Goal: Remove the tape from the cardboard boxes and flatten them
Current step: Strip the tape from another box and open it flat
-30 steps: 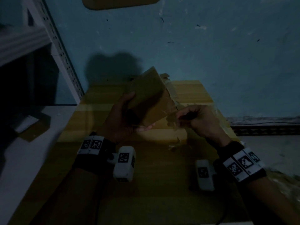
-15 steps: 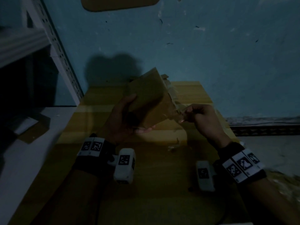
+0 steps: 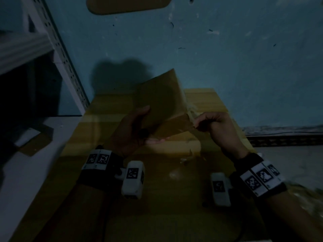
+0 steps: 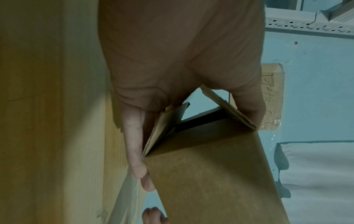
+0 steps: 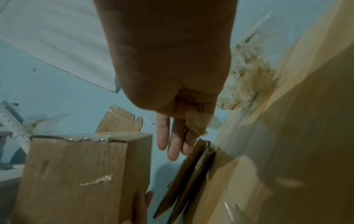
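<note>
A small brown cardboard box (image 3: pixel 160 102) is held tilted above the wooden table (image 3: pixel 157 215). My left hand (image 3: pixel 148 126) grips its near end, thumb on top and fingers underneath; the left wrist view shows the box (image 4: pixel 210 174) with its end flaps open. My right hand (image 3: pixel 196 122) pinches a strip of clear tape (image 3: pixel 190 112) at the box's right corner. In the right wrist view the tape piece (image 5: pixel 197 124) sits between thumb and forefinger, the other fingers straight. More tape (image 5: pixel 95 138) runs along the box's edge (image 5: pixel 76 174).
A metal shelf rack (image 3: pixel 57 49) stands at the left, over a white surface (image 3: pixel 26 172) bearing a cardboard piece (image 3: pixel 35 145). Tape scraps (image 3: pixel 187 158) lie on the table. Flattened cardboard (image 5: pixel 187 174) leans beside the table. Crumpled tape (image 5: pixel 247 75) is piled at the right.
My right hand has moved right and slightly up, pulling the tape away from the box's right corner. The left hand has kept its grip on the box.
</note>
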